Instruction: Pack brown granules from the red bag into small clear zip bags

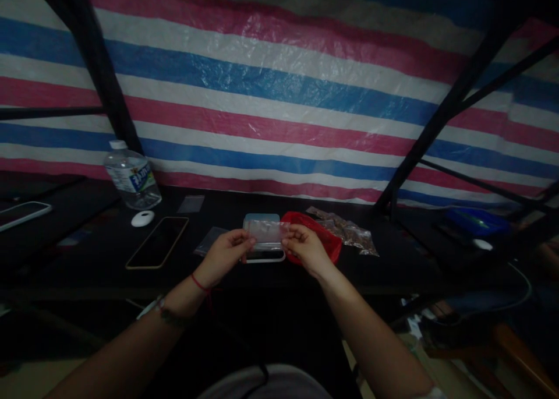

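Clear plastic, a small pouch [266, 234], was held stretched between the two hands above the black table's [87, 259] near edge. Its left end was pinched by the left hand [225, 253], its right end by the right hand [305, 246].

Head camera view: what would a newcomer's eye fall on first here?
The red, white and blue striped tarp fills the whole background. At centre, the left hand and right hand pinch a small clear bag between them above the dark table. A water bottle stands at the rear left, a phone lying near it.
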`<state>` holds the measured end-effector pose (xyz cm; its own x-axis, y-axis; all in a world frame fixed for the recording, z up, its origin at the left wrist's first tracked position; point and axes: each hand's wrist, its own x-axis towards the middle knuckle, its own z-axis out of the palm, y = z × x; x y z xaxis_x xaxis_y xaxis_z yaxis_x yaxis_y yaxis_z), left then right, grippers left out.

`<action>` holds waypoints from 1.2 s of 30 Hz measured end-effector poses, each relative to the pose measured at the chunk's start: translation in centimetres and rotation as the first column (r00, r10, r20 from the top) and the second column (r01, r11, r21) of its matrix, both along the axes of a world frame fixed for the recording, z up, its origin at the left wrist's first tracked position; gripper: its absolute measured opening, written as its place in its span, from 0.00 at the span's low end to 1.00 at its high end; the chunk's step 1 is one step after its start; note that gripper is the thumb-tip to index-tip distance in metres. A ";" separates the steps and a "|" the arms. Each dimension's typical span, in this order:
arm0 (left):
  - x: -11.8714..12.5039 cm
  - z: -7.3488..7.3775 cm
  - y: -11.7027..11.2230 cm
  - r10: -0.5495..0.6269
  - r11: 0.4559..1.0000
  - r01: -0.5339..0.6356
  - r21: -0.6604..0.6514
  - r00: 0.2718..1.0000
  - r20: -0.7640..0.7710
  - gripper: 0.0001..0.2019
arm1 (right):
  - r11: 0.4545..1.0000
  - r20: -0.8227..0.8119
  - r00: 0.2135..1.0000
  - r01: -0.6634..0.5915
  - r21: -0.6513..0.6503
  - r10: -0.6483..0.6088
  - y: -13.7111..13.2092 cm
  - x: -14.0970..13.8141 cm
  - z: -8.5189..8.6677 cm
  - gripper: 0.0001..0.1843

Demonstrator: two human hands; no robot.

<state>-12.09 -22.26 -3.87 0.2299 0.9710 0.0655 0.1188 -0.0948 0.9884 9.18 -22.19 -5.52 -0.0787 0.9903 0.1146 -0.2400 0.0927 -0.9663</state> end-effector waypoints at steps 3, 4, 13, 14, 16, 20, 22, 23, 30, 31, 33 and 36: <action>-1.1 0.4 0.7 0.011 0.999 -0.009 0.042 0.998 -0.060 0.16 | 0.999 0.042 0.998 0.040 0.017 -0.041 0.1 0.0 -0.1 0.17; -1.5 0.5 0.9 -0.001 0.999 0.006 0.052 0.996 -0.087 0.16 | 0.999 0.044 0.998 0.047 0.026 -0.048 0.0 0.0 -0.2 0.17; -2.1 0.4 1.5 -0.157 0.981 0.176 0.080 0.966 -0.203 0.15 | 0.999 0.187 0.982 -0.007 0.037 0.000 0.1 -1.2 -2.2 0.15; -2.2 0.3 1.6 -0.125 0.986 0.144 0.087 0.973 -0.196 0.15 | 0.999 0.204 0.979 -0.007 0.038 -0.001 0.2 -1.1 -2.2 0.14; -2.5 0.2 1.9 -0.057 0.991 0.081 0.110 0.977 -0.206 0.15 | 0.998 0.224 0.974 0.008 0.058 -0.021 0.3 -1.0 -2.1 0.14; -2.5 0.2 1.4 -0.035 0.968 0.124 0.220 0.929 -0.368 0.13 | 0.970 0.305 0.944 0.049 0.239 -0.123 -0.3 -0.8 -1.0 0.18; -1.9 0.4 0.6 -0.067 0.944 0.206 0.258 0.884 -0.463 0.12 | 0.950 0.412 0.901 0.000 0.313 -0.136 -1.0 -1.0 -0.2 0.19; -1.5 0.5 0.1 -0.091 0.932 0.250 0.264 0.864 -0.496 0.12 | 0.943 0.477 0.870 -0.044 0.329 -0.125 -1.5 -1.2 0.3 0.17; -0.3 1.2 -1.5 -0.153 0.923 0.291 0.250 0.877 -0.455 0.11 | 0.916 0.602 0.776 -0.082 0.392 -0.189 -2.9 -1.8 1.9 0.03; -0.5 1.2 -1.4 -0.138 0.934 0.261 0.246 0.894 -0.425 0.12 | 0.920 0.574 0.793 -0.047 0.389 -0.202 -2.9 -1.7 2.0 0.03; -0.8 1.1 -1.0 -0.094 0.946 0.202 0.253 0.919 -0.384 0.13 | 0.933 0.525 0.826 0.005 0.359 -0.206 -2.7 -1.6 2.0 0.04; -1.0 1.1 -0.9 -0.044 0.946 0.156 0.285 0.931 -0.362 0.14 | 0.952 0.448 0.873 0.056 0.300 -0.193 -2.5 -1.5 2.0 0.07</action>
<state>-13.05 -23.12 -2.79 0.3867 0.8872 0.2517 0.4214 -0.4127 0.8075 7.65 -24.73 -3.56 -0.0685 0.9310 0.3587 0.2639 0.3636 -0.8934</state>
